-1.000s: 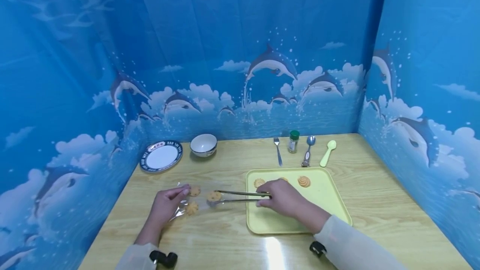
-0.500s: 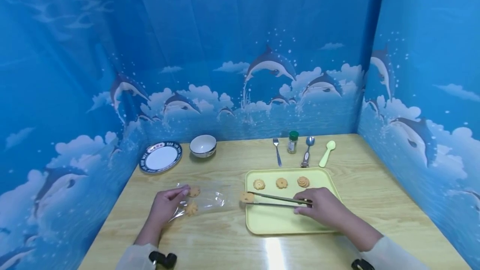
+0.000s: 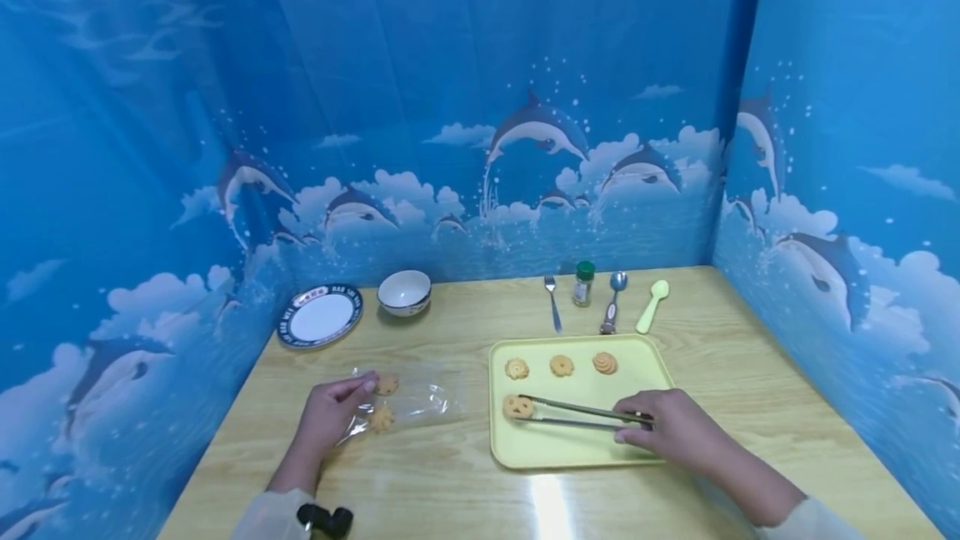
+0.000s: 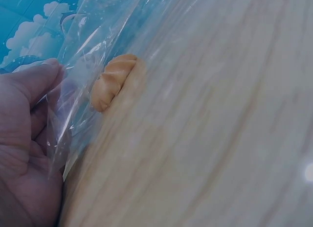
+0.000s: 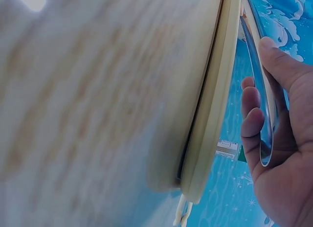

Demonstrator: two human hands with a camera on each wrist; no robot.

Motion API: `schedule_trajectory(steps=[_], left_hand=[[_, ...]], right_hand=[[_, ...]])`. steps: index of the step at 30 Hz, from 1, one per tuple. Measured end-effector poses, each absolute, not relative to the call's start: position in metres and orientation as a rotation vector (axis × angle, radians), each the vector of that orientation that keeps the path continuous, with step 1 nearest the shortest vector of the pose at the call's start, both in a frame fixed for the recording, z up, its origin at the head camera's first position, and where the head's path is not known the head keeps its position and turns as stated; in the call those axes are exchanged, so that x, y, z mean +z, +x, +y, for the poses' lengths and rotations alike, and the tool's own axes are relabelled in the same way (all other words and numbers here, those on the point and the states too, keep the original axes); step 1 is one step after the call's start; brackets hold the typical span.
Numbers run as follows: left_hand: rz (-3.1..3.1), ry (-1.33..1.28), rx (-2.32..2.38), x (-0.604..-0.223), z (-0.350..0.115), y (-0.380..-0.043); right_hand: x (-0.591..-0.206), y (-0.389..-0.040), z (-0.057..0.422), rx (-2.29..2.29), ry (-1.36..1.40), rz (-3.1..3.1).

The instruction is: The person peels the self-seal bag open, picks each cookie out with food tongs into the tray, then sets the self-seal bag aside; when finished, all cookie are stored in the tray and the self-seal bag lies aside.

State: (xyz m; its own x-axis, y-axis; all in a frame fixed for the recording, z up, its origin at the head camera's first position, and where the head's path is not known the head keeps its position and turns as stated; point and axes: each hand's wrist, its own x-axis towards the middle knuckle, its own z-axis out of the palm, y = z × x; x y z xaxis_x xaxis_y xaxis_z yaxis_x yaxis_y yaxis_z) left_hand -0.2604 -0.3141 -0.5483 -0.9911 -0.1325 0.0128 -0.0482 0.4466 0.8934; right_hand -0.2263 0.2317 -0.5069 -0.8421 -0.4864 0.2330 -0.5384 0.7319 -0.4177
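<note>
My right hand (image 3: 671,423) grips metal tongs (image 3: 577,411), whose tips are at a round cookie with holes (image 3: 517,407) over the left part of the yellow tray (image 3: 570,457). In the right wrist view, fingers and thumb wrap the tongs' bent end (image 5: 265,144). Along the tray's back lie a flower-shaped cookie (image 3: 517,368), a small-holed cookie (image 3: 561,365) and a swirled cookie (image 3: 604,362). My left hand (image 3: 330,415) pinches the edge of a clear plastic bag (image 3: 431,398) on the table. Inside the bag are a round cookie (image 3: 387,384) and a ridged cookie (image 4: 113,82).
Behind the bag stand a blue-rimmed plate (image 3: 321,317) and a white bowl (image 3: 405,293). Beyond the tray are a fork (image 3: 553,307), a green-capped jar (image 3: 583,284), a metal spoon (image 3: 614,302) and a pale green spoon (image 3: 653,307). Dolphin-print curtains (image 3: 480,107) border the table.
The tongs have carried the round cookie with holes rightward from the bag to the tray. My right hand has moved right with them; my left hand stays at the bag.
</note>
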Motion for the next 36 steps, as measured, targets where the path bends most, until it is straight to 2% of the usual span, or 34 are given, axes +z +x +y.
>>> schedule_trajectory(steps=[24,30,36], left_hand=[[-2.613,0.174,-1.59,-0.551,-0.315,-0.262],[-2.626,0.2,-1.605,-0.551,-0.316,-0.263],[-2.637,0.215,-1.616,-0.55,-0.316,-0.264]], right_hand=[[-0.505,-0.222,0.228,0.795,0.812,-2.829],[-0.499,-0.228,0.21,0.855,0.805,-2.847],[-0.489,-0.238,0.173,0.762,0.758,-2.861]])
